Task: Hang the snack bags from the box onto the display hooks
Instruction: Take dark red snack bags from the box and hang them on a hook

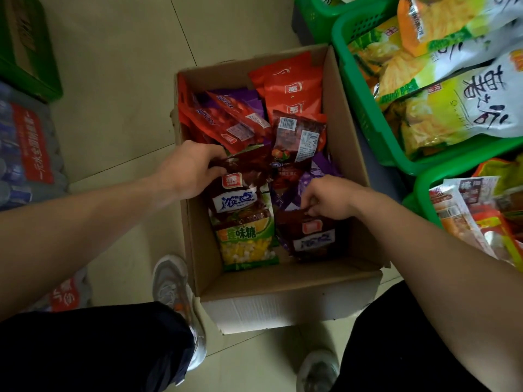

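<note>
An open cardboard box (351,154) stands on the floor between my feet, filled with several snack bags in red, purple, dark brown and green. My left hand (189,168) reaches in from the left and pinches the top edge of a dark brown bag (240,193). Just below that bag lies a green candy bag (246,244). My right hand (328,198) comes in from the right and pinches the top of another dark brown bag (311,236) near the box's front right. Red bags (291,89) lie at the far end. No display hooks are in view.
Green plastic baskets (365,114) with large yellow-and-white snack bags stand right of the box; another basket (421,190) sits at lower right. Shrink-wrapped bottle packs (25,148) and a green crate (28,58) line the left. My shoes (172,290) touch the box's front.
</note>
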The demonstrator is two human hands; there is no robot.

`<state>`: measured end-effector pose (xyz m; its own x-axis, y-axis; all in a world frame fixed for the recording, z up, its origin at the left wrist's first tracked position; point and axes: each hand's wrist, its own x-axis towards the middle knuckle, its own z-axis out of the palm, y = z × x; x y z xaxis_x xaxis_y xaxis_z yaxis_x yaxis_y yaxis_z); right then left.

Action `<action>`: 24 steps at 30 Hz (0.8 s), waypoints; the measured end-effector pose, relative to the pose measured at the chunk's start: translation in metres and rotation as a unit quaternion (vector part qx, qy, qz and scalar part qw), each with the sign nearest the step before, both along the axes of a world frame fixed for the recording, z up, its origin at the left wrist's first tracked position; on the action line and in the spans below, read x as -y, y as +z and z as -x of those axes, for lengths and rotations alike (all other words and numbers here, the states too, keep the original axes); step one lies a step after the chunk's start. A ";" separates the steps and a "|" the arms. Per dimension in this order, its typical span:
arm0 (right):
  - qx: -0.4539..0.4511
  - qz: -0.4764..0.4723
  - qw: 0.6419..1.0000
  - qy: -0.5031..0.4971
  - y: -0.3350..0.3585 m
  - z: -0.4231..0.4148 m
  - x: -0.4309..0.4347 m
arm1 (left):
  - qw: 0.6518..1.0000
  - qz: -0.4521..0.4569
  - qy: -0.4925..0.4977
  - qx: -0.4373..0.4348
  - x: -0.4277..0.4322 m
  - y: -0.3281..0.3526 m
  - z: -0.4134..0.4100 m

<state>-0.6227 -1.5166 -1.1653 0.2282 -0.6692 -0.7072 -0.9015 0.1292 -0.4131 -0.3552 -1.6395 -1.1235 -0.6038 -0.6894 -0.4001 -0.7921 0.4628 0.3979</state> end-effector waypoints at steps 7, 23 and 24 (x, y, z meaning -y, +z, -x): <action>0.102 0.177 0.972 -0.117 0.025 -0.023 0.026 | 0.997 -0.031 0.009 -0.063 -0.015 0.000 0.014; 0.062 0.289 0.911 -0.287 0.009 -0.064 0.037 | 0.999 0.028 0.007 -0.014 -0.026 -0.006 0.035; 0.072 0.291 0.909 -0.290 0.008 -0.064 0.037 | 0.999 0.036 0.005 -0.009 -0.027 -0.006 0.035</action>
<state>-0.5588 -1.5539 -1.1573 -0.2210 -0.9575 -0.1854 -0.6824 0.2876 -0.6720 -0.3901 -1.6128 -1.1295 -0.6031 -0.7221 -0.3389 -0.7901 0.4822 0.3785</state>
